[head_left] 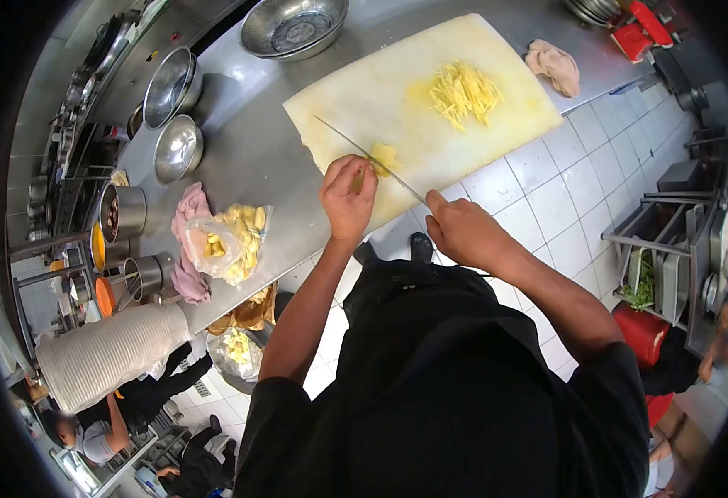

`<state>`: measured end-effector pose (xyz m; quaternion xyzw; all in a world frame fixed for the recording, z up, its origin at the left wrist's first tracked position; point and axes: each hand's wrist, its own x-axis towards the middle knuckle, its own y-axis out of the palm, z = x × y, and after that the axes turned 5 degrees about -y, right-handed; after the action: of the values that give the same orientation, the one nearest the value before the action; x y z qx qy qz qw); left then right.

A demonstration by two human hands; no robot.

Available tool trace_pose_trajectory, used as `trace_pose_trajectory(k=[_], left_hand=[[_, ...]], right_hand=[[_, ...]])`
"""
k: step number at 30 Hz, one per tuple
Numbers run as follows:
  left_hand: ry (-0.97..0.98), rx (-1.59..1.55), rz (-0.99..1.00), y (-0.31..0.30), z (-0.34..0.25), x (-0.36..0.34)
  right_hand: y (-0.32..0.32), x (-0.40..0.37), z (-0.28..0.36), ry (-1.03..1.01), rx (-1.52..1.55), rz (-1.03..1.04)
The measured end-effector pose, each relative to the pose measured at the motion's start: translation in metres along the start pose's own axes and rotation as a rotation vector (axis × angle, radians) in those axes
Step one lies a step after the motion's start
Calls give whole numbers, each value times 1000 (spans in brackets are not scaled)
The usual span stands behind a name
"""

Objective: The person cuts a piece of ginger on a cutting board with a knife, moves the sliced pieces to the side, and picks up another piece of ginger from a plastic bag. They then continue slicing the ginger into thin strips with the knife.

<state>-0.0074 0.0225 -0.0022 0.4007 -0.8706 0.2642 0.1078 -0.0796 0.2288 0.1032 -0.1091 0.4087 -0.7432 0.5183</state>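
Observation:
My right hand (463, 226) is closed round the handle of a knife (339, 133), whose long thin blade slants up and left over the cutting board (355, 91). Beside the blade, the bent fingers of my left hand (350, 195) press on a small yellow piece (361, 176) at the board's near edge. Thin yellow slices (386, 158) lie just across the blade from those fingers. A pile of yellow strips (466, 93) rests farther right on the board.
Metal bowls (177, 149) stand at the back left of the steel counter (239, 149). A bag of yellow pieces (243, 236) lies by a pink cloth (191, 249). Another cloth (553, 66) sits right of the board. Other people (98, 440) are at lower left and lower right.

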Motion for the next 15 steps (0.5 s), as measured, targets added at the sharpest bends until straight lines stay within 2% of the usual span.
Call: trace_pose_trajectory(k=[15], left_hand=[[-1, 3, -4, 2, 2, 0]], right_hand=[[11, 22, -7, 86, 9, 49]])
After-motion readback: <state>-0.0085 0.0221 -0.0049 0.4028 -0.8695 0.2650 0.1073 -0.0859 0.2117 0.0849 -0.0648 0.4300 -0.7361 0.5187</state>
